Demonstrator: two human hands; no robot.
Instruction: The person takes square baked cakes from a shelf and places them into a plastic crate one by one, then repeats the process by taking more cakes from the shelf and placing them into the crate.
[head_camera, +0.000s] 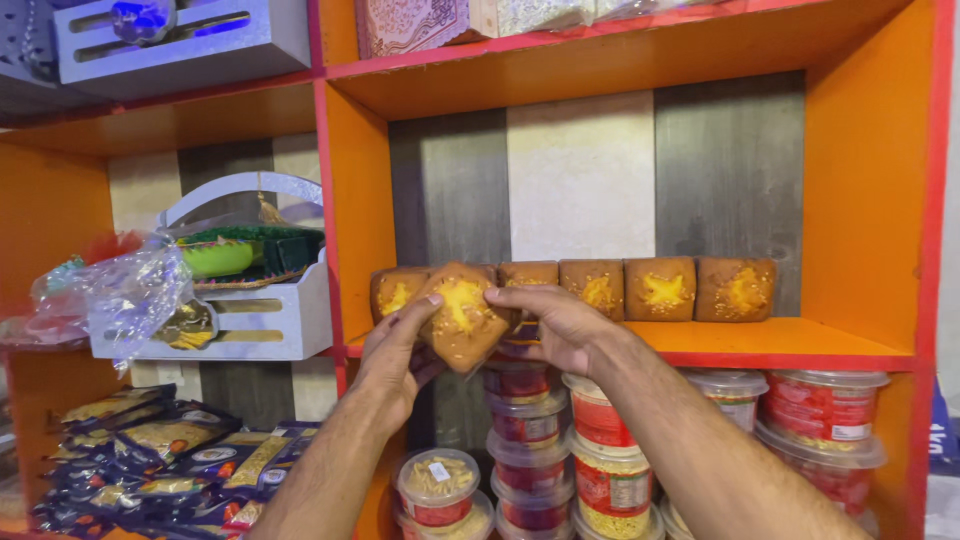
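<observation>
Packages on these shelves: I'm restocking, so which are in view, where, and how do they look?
Wrapped cake: brown square, yellow centre, held by both hands.
Cake row: same squares, orange shelf.
Tubs: round, clear, red labels, below.
Pouches: dark blue and gold, lower left.

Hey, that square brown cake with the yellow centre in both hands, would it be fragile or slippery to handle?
The square brown cake probably crumbles if squeezed, as it looks soft and baked. Its surface seems shiny, perhaps wrapped, so possibly slippery. Left hand and right hand both steady it.

Matt painted wooden shelf (780, 345); glossy clear plastic tubs (825, 405); crumbly cake (462, 318).
</observation>
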